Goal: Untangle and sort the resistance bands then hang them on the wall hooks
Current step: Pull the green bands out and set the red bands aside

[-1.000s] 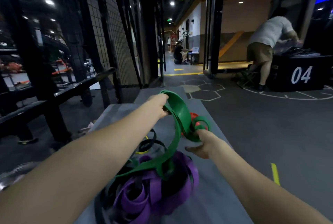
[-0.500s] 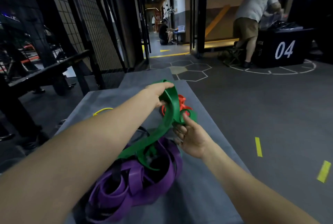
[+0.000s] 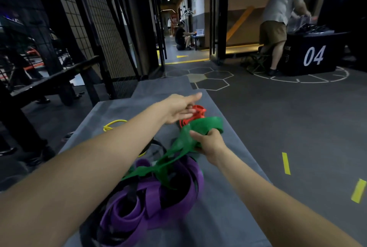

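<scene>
A tangled heap of resistance bands lies on a grey mat (image 3: 228, 217). Wide purple bands (image 3: 151, 203) form the bulk, with black bands (image 3: 158, 145) mixed in. A green band (image 3: 178, 147) runs up out of the heap to my right hand (image 3: 208, 141), which grips it near its looped end. Beyond it lies a red band (image 3: 195, 116), and my left hand (image 3: 180, 108) reaches over it with fingers extended, blurred, touching or just above it. A thin yellow band (image 3: 114, 124) lies on the mat to the left.
A black metal rack and bench (image 3: 55, 79) stand left of the mat, with a mesh wall behind. A person bends over a black box marked 04 (image 3: 313, 56) at the far right. Another person sits down the corridor (image 3: 181, 37). Yellow tape marks (image 3: 286, 163) dot the floor.
My left hand let go of the green band and moved forward over the red band. My right hand now grips the green band's loop and has pulled it lower and rightward.
</scene>
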A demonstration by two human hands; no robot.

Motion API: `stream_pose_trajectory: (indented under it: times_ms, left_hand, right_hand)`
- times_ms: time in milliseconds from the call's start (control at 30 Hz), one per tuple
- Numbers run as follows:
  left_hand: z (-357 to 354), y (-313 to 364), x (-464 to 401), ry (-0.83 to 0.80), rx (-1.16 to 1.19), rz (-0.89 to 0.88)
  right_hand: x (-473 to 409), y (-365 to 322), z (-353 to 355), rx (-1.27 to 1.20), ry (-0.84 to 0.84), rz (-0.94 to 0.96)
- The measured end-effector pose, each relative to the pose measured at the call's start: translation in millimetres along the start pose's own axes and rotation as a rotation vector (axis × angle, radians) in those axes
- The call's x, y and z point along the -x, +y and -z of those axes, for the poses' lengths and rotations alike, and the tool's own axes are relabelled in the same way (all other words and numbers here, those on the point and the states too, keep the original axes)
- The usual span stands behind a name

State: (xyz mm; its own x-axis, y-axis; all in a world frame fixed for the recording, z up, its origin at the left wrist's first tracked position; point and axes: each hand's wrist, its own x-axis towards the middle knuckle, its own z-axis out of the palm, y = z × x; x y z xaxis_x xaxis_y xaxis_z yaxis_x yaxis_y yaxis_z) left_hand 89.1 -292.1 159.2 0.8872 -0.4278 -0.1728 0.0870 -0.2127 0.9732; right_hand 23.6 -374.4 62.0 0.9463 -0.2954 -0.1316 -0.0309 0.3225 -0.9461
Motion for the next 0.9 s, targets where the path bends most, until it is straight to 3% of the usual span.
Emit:
stream_pose_trajectory:
  times_ms: [100,167,233,400,567,667,833,900]
  left_hand:
    - [20,-32,18,-0.02,-0.419,-0.188]
    - [37,-66,31,-0.164,-0.676,-0.136]
    - [53,-100,41,-0.199,-0.863,-0.079]
    - [74,-132,49,-0.022,-0.551,-0.095]
    - [57,-124,60,-0.125,-0.333,-0.119]
    - [47,-120,61,-0.052,-0.215,-0.178]
    - [81,-65,74,0.1,-0.026,-0.28]
    - [106,-34,76,0.16,0.075,-0.303]
  right_hand:
    - [-3,-12,-2,0.017,0.055,0.028]
    - [-5,-28,-6,-0.04,0.072,0.077]
    - [-8,-50,-13,-0.128,0.064,0.105]
    - [-6,-98,-30,-0.306,0.11,0.134]
    - [4,-108,-48,-0.463,0.063,0.079]
    - [8,-117,-48,-0.533,0.111,0.088]
    - [12,-121,-32,-0.577,0.277,0.092]
    - [19,-115,-31,-0.526,0.266,0.086]
